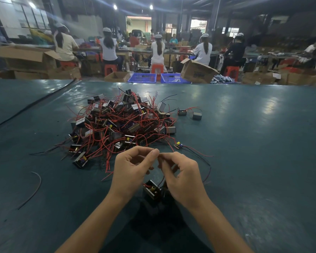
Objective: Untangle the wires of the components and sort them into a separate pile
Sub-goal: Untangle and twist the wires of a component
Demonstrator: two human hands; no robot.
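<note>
A big tangled pile of small black and metal components (pixel 117 125) with red and black wires lies on the dark green table (pixel 254 143). My left hand (pixel 131 170) and my right hand (pixel 181 176) meet just in front of the pile, fingertips pinched together on thin wires. One component (pixel 151 192) hangs by those wires below and between my hands. A small circuit board (pixel 178 144) with red and black leads lies just beyond my right hand. Two separate components (pixel 182 112) (pixel 197 116) lie right of the pile.
A loose wire (pixel 35 189) curves on the table at the left, and a black cable (pixel 35 105) runs across the far left. Beyond the table's far edge stand blue crates (pixel 141 77), cardboard boxes (pixel 197 71), and several seated people at benches.
</note>
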